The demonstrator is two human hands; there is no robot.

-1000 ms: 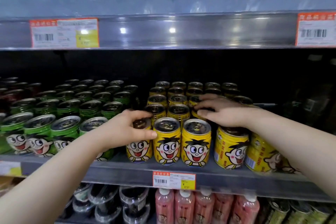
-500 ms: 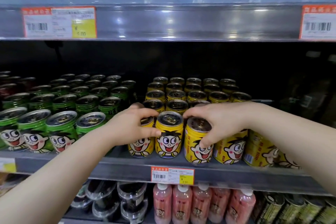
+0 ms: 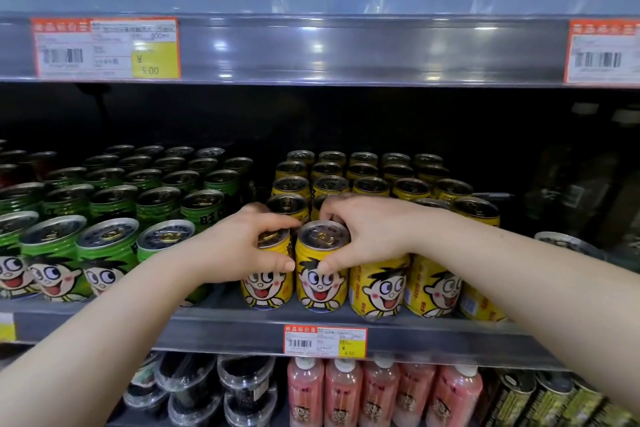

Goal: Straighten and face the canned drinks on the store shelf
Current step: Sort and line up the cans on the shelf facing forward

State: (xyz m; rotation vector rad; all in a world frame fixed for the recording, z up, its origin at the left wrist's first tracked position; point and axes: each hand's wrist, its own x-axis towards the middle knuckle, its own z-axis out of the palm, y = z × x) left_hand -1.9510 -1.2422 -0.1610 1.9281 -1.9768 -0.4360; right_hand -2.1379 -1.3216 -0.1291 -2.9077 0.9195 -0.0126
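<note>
As right grip [image 3: 367, 236] pinches ribbed can [image 3: 322, 288], cylindrical

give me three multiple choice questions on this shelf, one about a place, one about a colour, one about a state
1. The pink bottles stand:
A. one level below the yellow cans
B. one level above them
C. among them

2. The cans just left of the yellow cans are:
A. blue
B. green
C. white

3. The right hand is:
A. open and idle
B. gripping a front yellow can
C. curled on nothing

Answers: 1 A, the bottles show under the shelf edge that carries the cans. 2 B, the green cans fill the block on that side. 3 B, its fingers and thumb curl round the can's top.
</note>
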